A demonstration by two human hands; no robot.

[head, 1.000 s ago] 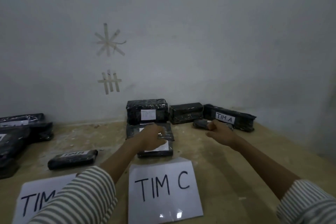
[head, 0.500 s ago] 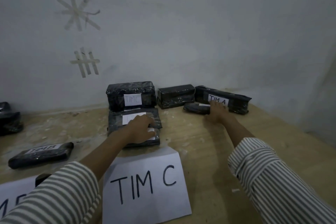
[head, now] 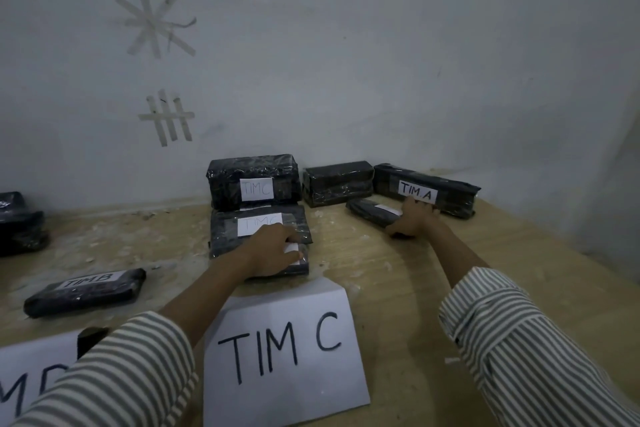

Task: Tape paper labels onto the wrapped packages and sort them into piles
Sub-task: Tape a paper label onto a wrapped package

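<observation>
My left hand [head: 273,251] lies on a small black wrapped package [head: 301,269] at the front of the TIM C pile, thumb and fingers curled around its white label. Behind it lie a flat TIM C package [head: 225,236] and an upright one [head: 252,180]. My right hand [head: 414,218] grips the right end of a slim black package [head: 372,213] with a white label. That slim package lies in front of the TIM A package [head: 450,192].
An unlabelled black package [head: 337,182] stands against the wall. A TIM B package [head: 86,291] lies at the left, with more black packages [head: 20,225] at the far left. Paper sheets reading TIM C [head: 284,354] and a partly hidden one [head: 20,378] lie on the wooden table [head: 415,288].
My right hand has reached forward and closed on the slim package by the TIM A package. My left hand stays on the small package in the TIM C pile.
</observation>
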